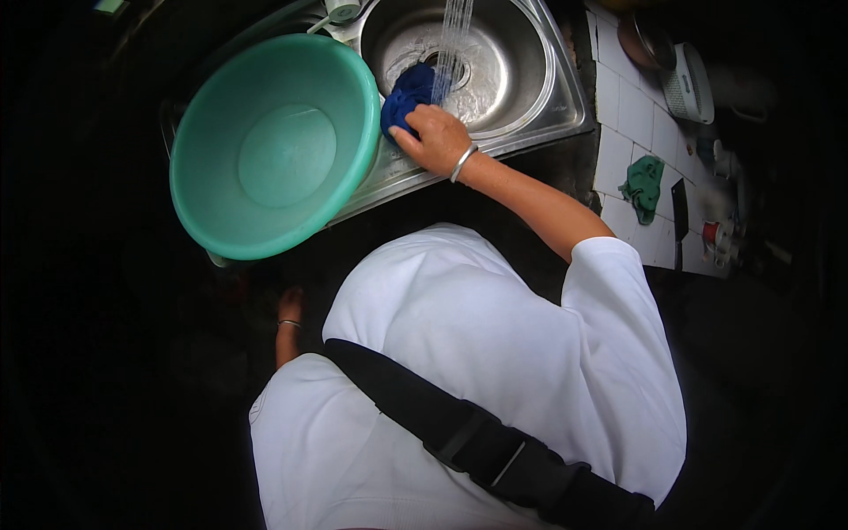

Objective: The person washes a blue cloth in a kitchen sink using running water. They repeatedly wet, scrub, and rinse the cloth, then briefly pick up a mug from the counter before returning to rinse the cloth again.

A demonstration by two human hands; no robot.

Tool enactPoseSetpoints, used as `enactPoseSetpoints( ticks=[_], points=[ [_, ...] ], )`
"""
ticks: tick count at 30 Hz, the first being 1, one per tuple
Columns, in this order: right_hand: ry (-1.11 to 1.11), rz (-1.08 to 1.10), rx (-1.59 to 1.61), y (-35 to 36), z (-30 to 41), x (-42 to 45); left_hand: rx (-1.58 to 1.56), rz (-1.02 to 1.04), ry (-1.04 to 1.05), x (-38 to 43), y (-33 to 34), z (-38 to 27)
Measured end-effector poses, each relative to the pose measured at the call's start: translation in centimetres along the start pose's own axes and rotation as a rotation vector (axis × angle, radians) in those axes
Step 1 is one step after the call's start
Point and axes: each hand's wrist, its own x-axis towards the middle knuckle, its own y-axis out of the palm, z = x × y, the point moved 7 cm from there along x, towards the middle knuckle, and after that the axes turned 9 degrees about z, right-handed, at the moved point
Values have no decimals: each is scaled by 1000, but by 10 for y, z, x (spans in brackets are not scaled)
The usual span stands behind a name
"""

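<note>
My right hand [434,138] grips a wet blue cloth [415,86] at the near left rim of the stainless steel sink bowl [520,73]. Part of the cloth hangs into the bowl, where a stream of water [452,50] falls beside it onto the drain. To the left, a large green plastic basin [285,156] sits tilted on the sink's drainboard, with nothing inside it. Down at my left side, in shadow, is my left hand [289,305], away from the sink. Its fingers are too dark to make out.
A white-tiled counter [616,99] stands to the right. On it lie a green cloth [642,189] and a cleaver [680,212]. Farther back are a white plastic basket [689,83] and a brownish bowl [646,43]. A pale green cup [342,10] stands behind the basin.
</note>
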Motion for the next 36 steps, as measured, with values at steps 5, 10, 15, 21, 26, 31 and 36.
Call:
enactPoseSetpoints(
  ticks=[5, 10, 15, 21, 26, 31, 36],
  points=[
    [265, 53, 359, -38, -90, 62, -93, 2, -78, 1, -7, 33],
    [145, -89, 1300, -82, -67, 83, -137, -8, -127, 7, -8, 54],
    [150, 266, 680, -51, -85, 55, -48, -62, -56, -15, 2, 3],
    [123, 870, -109, 13, -131, 20, -37, -82, -22, -32, 15, 2],
    [253, 398, -112, 24, -172, 70, -101, -111, -111, -47, 22, 35],
    [352, 508, -342, 89, -155, 77, -319, -159, -179, -73, 36, 36],
    [107, 156, 137, 32, -124, 107, -408, -132, -202, -88, 52, 47]
  ],
)
